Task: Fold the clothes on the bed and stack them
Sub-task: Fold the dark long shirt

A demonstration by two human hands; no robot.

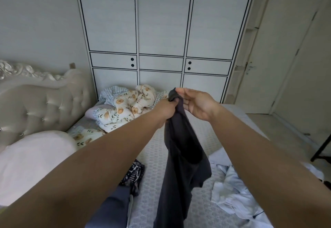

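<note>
Left hand (pixel 165 110) bunched tight around the top of a dark garment (pixel 180 147), hanging limp over the bed (pixel 157 156). Right hand (pixel 195 103) beside it, fingers loose, barely touching the cloth. Probably light, soft, floppy; best taken by two top corners.

Single head-worn view, forward and down over the bed (pixel 157 148), close.

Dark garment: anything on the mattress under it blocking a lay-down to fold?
Nothing visible. The dark garment hangs from the left hand over bare mattress. The patterned cloth lies left of that strip, the light blue shirt right; both are beside it.
</note>
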